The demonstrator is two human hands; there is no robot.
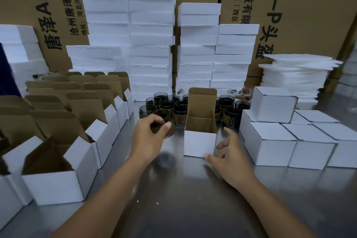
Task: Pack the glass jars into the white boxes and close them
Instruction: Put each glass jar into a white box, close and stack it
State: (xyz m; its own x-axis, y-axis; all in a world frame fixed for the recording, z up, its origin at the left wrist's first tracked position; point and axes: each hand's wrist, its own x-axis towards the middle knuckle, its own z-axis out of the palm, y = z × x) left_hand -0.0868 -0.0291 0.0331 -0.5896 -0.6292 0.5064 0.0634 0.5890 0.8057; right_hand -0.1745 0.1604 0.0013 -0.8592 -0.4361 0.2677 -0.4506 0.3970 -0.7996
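Observation:
My left hand (148, 137) grips a dark smoked-glass jar (167, 121), held tilted above the metal table, left of an open white box (200, 142). That box stands upright in the middle with its brown lid flap raised and its inside bare. My right hand (227, 152) rests at the box's lower right corner, thumb on the front edge and fingers spread along its right side. Behind the box, several more glass jars (180, 109) stand in a cluster.
Rows of open white boxes (63, 160) with raised flaps fill the left side. Closed white boxes (289, 141) are stacked at the right. White foam blocks (150, 44) and foam sheets (295, 77) pile up behind, against large cardboard cartons (309, 15).

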